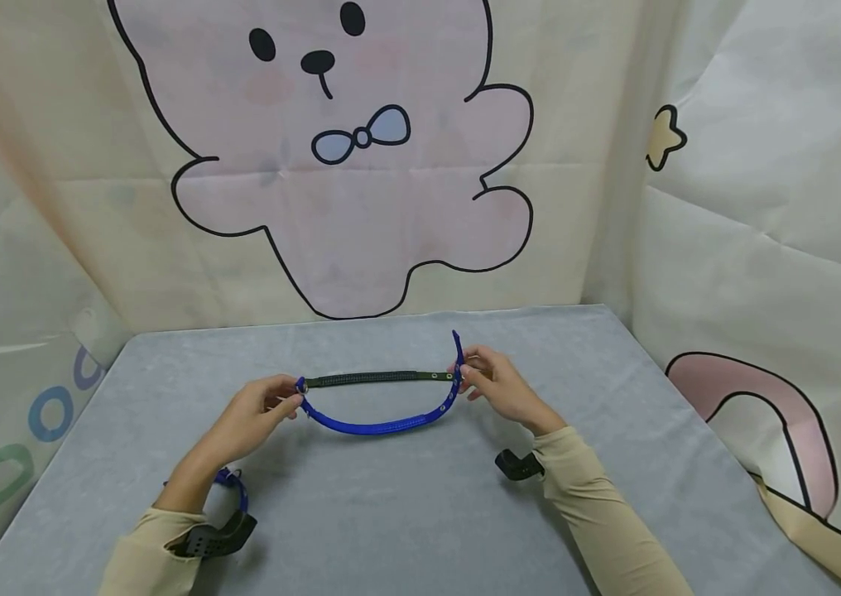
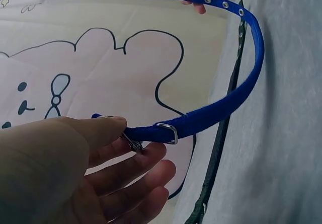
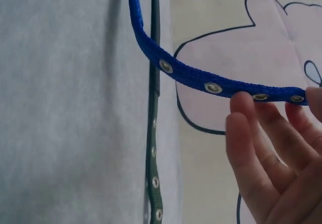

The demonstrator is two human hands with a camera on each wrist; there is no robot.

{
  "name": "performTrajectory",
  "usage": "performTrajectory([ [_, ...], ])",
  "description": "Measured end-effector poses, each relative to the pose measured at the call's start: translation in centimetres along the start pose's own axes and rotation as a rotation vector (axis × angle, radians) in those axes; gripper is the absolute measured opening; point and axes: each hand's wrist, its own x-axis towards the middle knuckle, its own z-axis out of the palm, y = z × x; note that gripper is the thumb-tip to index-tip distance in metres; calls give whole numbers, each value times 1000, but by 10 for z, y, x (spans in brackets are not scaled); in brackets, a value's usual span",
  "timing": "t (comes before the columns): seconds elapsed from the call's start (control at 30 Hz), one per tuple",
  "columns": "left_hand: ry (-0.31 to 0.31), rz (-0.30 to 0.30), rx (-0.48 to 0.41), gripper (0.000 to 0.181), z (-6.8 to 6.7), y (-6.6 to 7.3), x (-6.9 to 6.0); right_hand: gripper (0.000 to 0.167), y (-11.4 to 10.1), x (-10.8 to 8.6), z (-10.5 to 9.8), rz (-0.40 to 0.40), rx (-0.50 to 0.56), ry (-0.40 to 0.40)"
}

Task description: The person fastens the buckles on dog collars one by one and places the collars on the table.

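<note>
A blue collar (image 1: 379,428) with metal eyelets hangs in a curve between both hands, lifted above the table. My left hand (image 1: 257,414) pinches its buckle end between thumb and forefinger. The left wrist view shows a metal D-ring (image 2: 168,133) beside those fingertips; the buckle is partly covered. At the eyelet end, my right hand (image 1: 498,385) holds the strap between thumb and fingers, its tip sticking up past them. Behind the blue curve, a dark green collar (image 1: 368,377) with eyelets lies stretched out across the table.
Another blue collar (image 1: 243,494) lies by the left wrist, partly hidden by the forearm. A grey cloth covers the table (image 1: 391,530). Printed curtains (image 1: 555,248) stand along the back and both sides. Each wrist wears a black camera mount (image 1: 215,538).
</note>
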Motion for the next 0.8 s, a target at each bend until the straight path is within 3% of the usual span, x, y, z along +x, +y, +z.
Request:
performTrajectory([
  [0.17,3,30,10,28,1,14,-3,26,-8,-1,3,3,6,-10],
  [0.4,40,85,-2,23,6,27,-5,28,-10,-1,10,-36,-87,-47],
  [0.6,54,103,-16,19,12,30,-5,27,-14,-2,20,-9,-162,-101],
  [0.8,70,160,-77,19,20,31,-6,34,-20,-7,33,-6,-234,-152],
])
